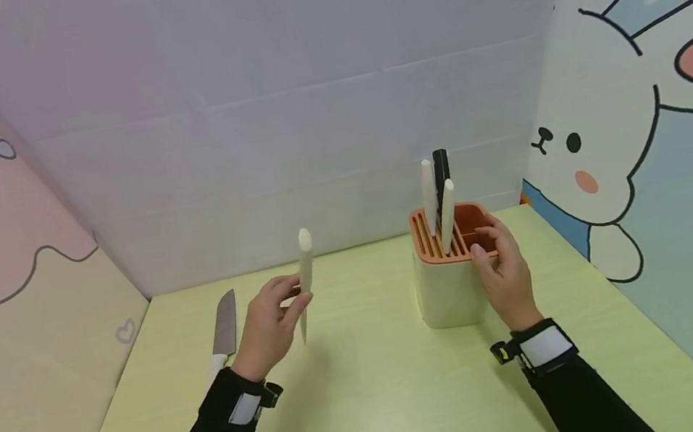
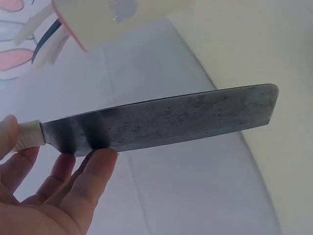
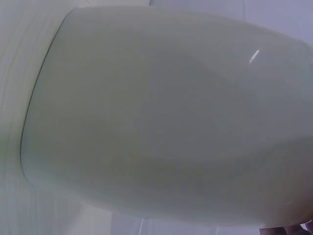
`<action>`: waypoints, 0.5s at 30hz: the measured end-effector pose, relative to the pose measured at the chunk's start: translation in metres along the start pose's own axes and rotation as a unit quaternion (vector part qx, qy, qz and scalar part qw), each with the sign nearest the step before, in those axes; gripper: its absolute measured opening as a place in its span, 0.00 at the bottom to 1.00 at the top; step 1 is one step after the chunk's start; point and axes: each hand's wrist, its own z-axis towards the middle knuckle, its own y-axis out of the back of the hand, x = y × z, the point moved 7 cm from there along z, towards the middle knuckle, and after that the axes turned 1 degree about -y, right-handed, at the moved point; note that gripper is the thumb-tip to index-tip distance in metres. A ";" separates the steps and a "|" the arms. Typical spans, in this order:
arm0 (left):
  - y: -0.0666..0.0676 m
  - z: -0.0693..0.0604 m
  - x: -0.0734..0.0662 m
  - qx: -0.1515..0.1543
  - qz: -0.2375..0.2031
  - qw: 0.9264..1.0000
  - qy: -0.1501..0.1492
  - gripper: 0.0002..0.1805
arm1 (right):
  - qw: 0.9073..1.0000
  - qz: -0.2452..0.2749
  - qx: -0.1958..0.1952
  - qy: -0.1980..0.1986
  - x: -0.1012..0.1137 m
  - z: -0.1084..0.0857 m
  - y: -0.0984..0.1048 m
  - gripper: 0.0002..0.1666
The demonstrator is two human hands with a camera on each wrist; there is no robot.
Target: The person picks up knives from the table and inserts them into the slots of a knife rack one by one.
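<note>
My left hand pinches a kitchen knife by its white handle, blade pointing down above the table. In the left wrist view the broad dark blade with a squared tip runs rightward, fingertips against its lower edge near the handle. On the right stands a cream knife holder with an orange slotted top. Two white handles and a black handle stick up from its slots. My right hand grips the holder's right rim. The holder's pale side fills the right wrist view.
Left of my left hand a second knife lies flat on the pale green table, tip away from me and its handle partly hidden by my wrist. A plain pale wall rises behind, with cartoon-printed panels on both sides.
</note>
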 end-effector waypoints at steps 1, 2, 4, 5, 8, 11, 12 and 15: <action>0.002 0.003 0.003 -0.003 -0.036 0.999 0.014 0.16 | 1.000 0.001 0.000 0.000 0.000 0.000 0.000 0.19; 0.004 0.006 0.005 -0.007 -0.068 0.997 0.028 0.16 | 1.000 0.002 0.000 0.000 0.000 0.000 0.000 0.19; 0.007 0.010 0.010 -0.011 -0.133 0.990 0.054 0.17 | 1.000 0.002 0.000 -0.001 0.000 0.000 0.001 0.19; 0.008 0.012 0.013 -0.013 -0.170 0.983 0.068 0.18 | 1.000 0.002 -0.001 -0.001 0.000 0.000 0.001 0.19; 0.009 0.018 0.018 -0.020 -0.271 0.957 0.099 0.22 | 1.000 0.005 -0.001 0.000 0.000 0.000 0.000 0.19; 0.009 0.023 0.021 -0.030 -0.339 0.934 0.108 0.23 | 1.000 0.010 -0.001 0.003 -0.001 0.000 0.000 0.19; 0.009 0.024 0.020 -0.035 -0.358 0.927 0.110 0.23 | 1.000 0.012 -0.001 0.003 -0.001 0.000 0.000 0.18; 0.009 0.028 0.019 -0.046 -0.406 0.906 0.114 0.22 | 1.000 0.014 0.002 0.004 -0.002 0.001 -0.001 0.18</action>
